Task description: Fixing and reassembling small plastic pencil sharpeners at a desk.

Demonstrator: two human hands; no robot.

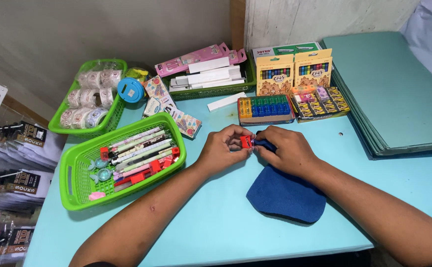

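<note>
I'm pinching the small red sharpener [246, 142] between my left hand [224, 148] fingertips, my right hand [285, 151] bunching the soft blue cloth [286, 194]; light, slick plastic, best gripped by its flat sides.

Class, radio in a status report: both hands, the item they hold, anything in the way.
Left hand and right hand together, fingers pinching small red item. Right hand also grips blue cloth. Green basket of pens at left, apart. Nothing in the way.

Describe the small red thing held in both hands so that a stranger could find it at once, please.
On the light blue table, look at the middle, just above the dark blue cloth. There the left hand and right hand meet, pinching a small red item. It is the only red thing outside the green baskets.
</note>
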